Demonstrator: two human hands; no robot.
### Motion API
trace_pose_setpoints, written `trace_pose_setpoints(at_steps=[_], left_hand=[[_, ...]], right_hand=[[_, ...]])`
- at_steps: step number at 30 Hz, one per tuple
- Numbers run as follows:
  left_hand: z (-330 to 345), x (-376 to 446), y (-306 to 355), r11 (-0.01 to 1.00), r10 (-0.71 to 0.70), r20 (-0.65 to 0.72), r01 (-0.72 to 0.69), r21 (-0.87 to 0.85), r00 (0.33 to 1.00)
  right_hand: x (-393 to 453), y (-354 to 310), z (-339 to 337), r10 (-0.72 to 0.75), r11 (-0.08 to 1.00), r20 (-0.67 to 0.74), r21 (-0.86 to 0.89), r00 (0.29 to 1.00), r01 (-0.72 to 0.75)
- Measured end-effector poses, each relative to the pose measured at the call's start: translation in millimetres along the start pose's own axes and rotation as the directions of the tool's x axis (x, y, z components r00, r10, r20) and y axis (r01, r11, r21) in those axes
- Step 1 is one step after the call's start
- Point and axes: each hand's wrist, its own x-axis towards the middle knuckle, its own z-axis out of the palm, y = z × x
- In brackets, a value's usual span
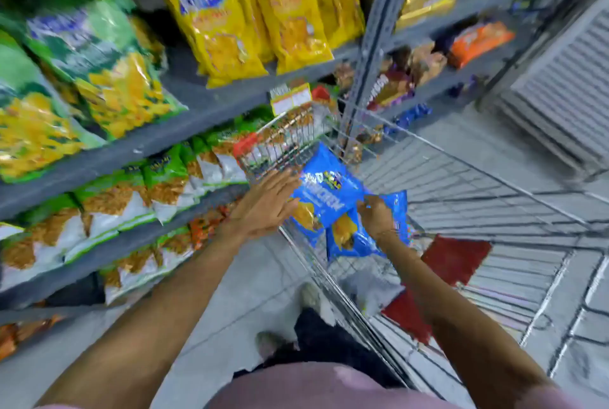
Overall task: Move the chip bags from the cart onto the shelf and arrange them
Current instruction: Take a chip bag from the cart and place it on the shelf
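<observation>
Two blue chip bags [329, 201] sit over the wire cart [461, 184], at 12 o'clock. Right hand [377, 215] pinches one bag's edge for lifting; left hand [267, 202], fingers spread flat, steadies the upper bag. Shelf [184, 128] at 10 o'clock.

No print reads clearly. The yellow bags [290, 13] on the shelf [204, 112] carry a blurred blue logo. The blue bags [329, 197] below the shelf show smeared white lettering.

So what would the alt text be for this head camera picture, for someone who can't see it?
A person's right hand grips blue chip bags over a wire shopping cart, while the open left hand touches their side. Grey metal shelves on the left hold yellow chip bags and green ones.
</observation>
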Motion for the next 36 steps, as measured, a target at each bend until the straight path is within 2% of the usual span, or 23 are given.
trace_pose_setpoints(at_steps=[1,3,4,6,9,13,16,19,21,23,24,27,28,30,31,33,35,36], left_hand=[[11.1,0.2,-2.5,1.0,0.022,0.051,-0.021,-0.004,0.998],[21.1,-3.2,-7.6,0.999,0.036,0.134,-0.039,0.018,0.99],[24.3,-7.9,-7.0,0.998,0.036,0.133,-0.043,0.052,0.991],[31.0,-9.1,-8.4,0.996,0.059,0.159,-0.07,0.063,0.986],[38.9,-6.7,-13.5,0.998,0.064,0.176,-0.066,0.006,0.982],[35.3,-5.9,-22.5,0.998,0.061,-0.014,-0.062,-0.034,0.998],[31.8,-2.9,-23.6,0.996,0.069,-0.103,-0.075,-0.053,0.992],[22.9,6.6,-25.4,0.994,0.056,-0.144,-0.068,-0.083,0.988],[26.3,4.4,-16.5,0.996,0.046,-0.122,-0.054,-0.069,0.992],[59.9,-6.8,-14.7,0.987,-0.072,-0.039,0.065,-0.147,0.997],[62.9,-12.3,-10.8,0.991,-0.047,0.001,0.047,-0.125,0.999],[59.9,-12.7,-9.4,0.99,-0.059,0.049,0.065,-0.129,0.997],[57.7,-10.3,-10.8,0.99,-0.07,0.045,0.075,-0.118,0.997],[58.5,-10.6,-7.4,0.992,-0.065,0.032,0.068,-0.103,0.997],[58.3,-10.7,-6.6,0.992,-0.053,0.024,0.055,-0.109,0.998],[56.9,-13.2,-7.5,0.994,-0.048,0.013,0.049,-0.102,0.999],[56.6,-13.8,-9.7,0.993,-0.049,-0.007,0.048,-0.107,0.999],[57.9,-14.0,-9.9,0.992,-0.053,-0.015,0.051,-0.113,0.998]], right_hand=[[1.4,15.0,1.1,0.148,0.989,0.052,-0.023,0.988,-0.147],[-2.7,48.7,7.3,0.405,0.912,0.141,-0.125,0.903,-0.39],[-6.4,69.6,12.5,0.487,0.871,0.176,-0.172,0.855,-0.461],[-17.7,94.8,21.0,0.547,0.832,0.227,-0.254,0.806,-0.493],[-22.8,102.7,35.2,0.531,0.838,0.268,-0.304,0.804,-0.453],[-17.0,80.4,35.8,0.463,0.847,0.195,-0.386,0.864,-0.366],[-16.5,87.9,24.4,0.524,0.81,0.189,-0.413,0.831,-0.417],[2.6,100.3,8.2,0.54,0.751,0.209,-0.557,0.815,-0.354],[5.7,110.4,5.2,0.57,0.75,0.321,-0.579,0.756,-0.319],[25.6,140.1,19.3,0.647,0.706,0.351,-0.611,0.676,-0.358],[24.3,150.6,22.2,0.674,0.706,0.363,-0.575,0.644,-0.415],[27.3,158.0,21.9,0.699,0.689,0.452,-0.632,0.554,-0.355],[29.5,153.1,18.9,0.674,0.711,0.479,-0.627,0.562,-0.318],[33.8,129.9,13.7,0.574,0.77,0.519,-0.605,0.634,-0.201],[33.0,120.1,9.7,0.552,0.803,0.531,-0.546,0.644,-0.238],[34.9,116.3,4.3,0.592,0.804,0.526,-0.339,0.61,-0.488],[33.3,117.9,1.3,0.575,0.788,0.548,-0.171,0.608,-0.591],[33.1,122.6,3.1,0.527,0.824,0.561,-0.156,0.638,-0.545]])
